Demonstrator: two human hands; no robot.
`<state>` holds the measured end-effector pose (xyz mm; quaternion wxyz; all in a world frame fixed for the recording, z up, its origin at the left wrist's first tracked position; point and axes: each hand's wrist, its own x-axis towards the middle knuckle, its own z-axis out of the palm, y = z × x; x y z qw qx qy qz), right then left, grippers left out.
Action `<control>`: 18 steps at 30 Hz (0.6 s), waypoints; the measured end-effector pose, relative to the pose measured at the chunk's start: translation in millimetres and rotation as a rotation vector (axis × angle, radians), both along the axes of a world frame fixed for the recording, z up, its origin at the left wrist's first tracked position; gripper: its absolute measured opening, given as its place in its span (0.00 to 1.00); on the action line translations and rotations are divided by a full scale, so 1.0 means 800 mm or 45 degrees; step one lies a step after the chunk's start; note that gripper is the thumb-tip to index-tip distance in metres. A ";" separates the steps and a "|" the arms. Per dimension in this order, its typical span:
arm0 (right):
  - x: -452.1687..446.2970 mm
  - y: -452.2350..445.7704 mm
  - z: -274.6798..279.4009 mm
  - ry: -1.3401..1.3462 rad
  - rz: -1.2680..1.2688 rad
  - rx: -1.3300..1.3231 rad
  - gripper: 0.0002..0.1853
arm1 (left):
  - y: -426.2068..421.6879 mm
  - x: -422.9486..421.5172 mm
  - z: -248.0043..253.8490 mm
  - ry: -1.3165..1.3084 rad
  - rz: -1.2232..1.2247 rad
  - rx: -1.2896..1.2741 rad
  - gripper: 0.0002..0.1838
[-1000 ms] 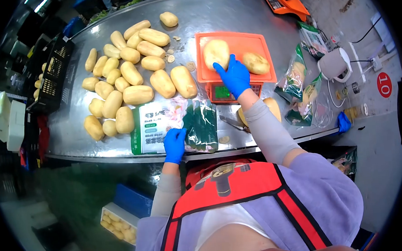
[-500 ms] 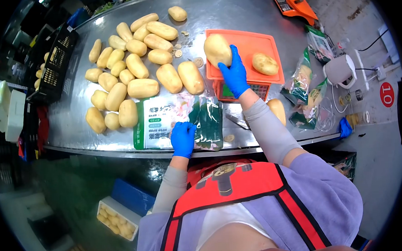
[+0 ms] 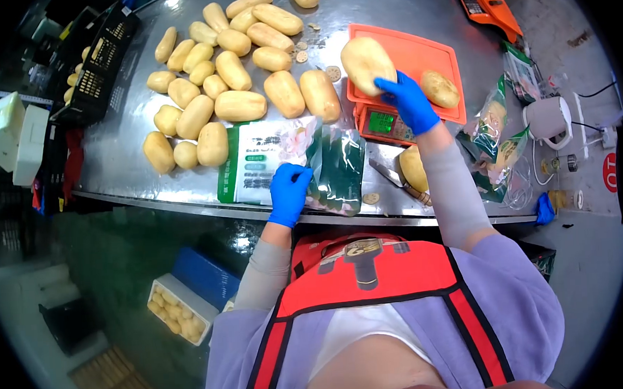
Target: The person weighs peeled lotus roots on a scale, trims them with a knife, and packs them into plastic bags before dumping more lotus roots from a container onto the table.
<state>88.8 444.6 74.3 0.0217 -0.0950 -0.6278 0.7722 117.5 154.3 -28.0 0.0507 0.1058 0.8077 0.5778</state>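
R hand fingers clamped on lg pale root, upper ctr-right of frame, over orange scale; L hand curled at printed bag, mid-frame, can't tell if gripping. Prob. weighing step; next move calls for firm hold.

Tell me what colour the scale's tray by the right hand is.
The tray is orange, best seen in the head view.
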 end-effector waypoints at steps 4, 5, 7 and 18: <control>0.075 -0.062 -0.016 -0.153 0.358 -0.424 0.28 | 0.000 -0.001 0.022 0.238 -0.075 -0.022 0.05; 0.090 -0.078 -0.019 -0.263 0.402 -0.425 0.29 | -0.002 -0.002 0.028 0.196 -0.129 -0.049 0.04; 0.107 -0.104 -0.036 -0.334 0.440 -0.395 0.29 | 0.004 0.000 0.038 0.151 -0.114 0.064 0.03; 0.113 -0.111 -0.052 -0.047 0.447 0.022 0.34 | -0.006 -0.002 0.025 -0.120 0.180 0.412 0.03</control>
